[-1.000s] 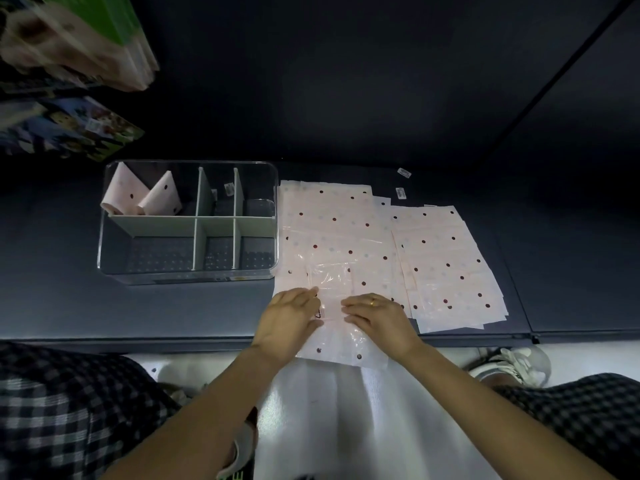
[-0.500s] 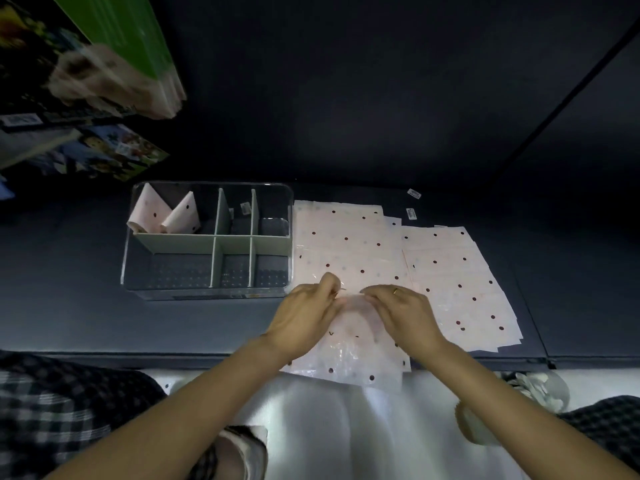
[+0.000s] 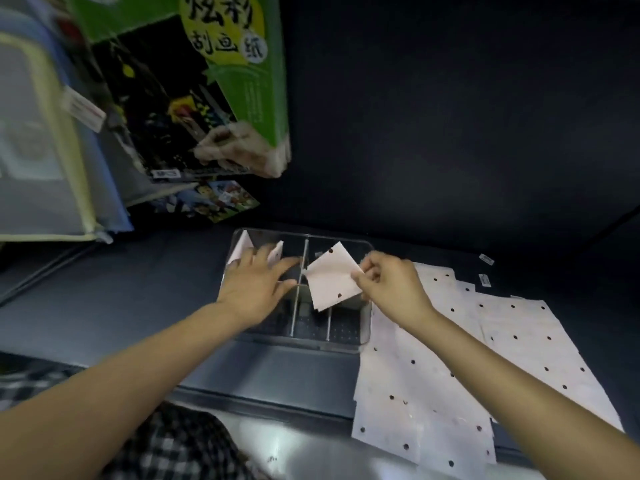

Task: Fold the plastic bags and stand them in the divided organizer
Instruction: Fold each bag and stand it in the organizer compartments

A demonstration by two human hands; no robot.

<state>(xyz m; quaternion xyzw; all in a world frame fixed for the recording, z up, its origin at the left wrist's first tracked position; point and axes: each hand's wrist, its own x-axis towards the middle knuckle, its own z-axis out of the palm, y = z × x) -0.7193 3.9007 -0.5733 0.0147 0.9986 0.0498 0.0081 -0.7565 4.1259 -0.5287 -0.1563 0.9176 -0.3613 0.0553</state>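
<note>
Big blurry books (image 3: 194,98) are filling the upper left of the frame. In the middle, the left hand (image 3: 258,285) is lying flat with fingers spread over the clear organizer (image 3: 360,336), hiding two folded bags there. The right hand (image 3: 391,284) is pinching a folded bag (image 3: 329,280) above it. Flat dotted bags (image 3: 450,358) are lying lower right.

Single head-worn wide-angle view looks forward and down, close above the dark shelf (image 3: 104,306), divided organizer (image 3: 346,341) near centre.
</note>
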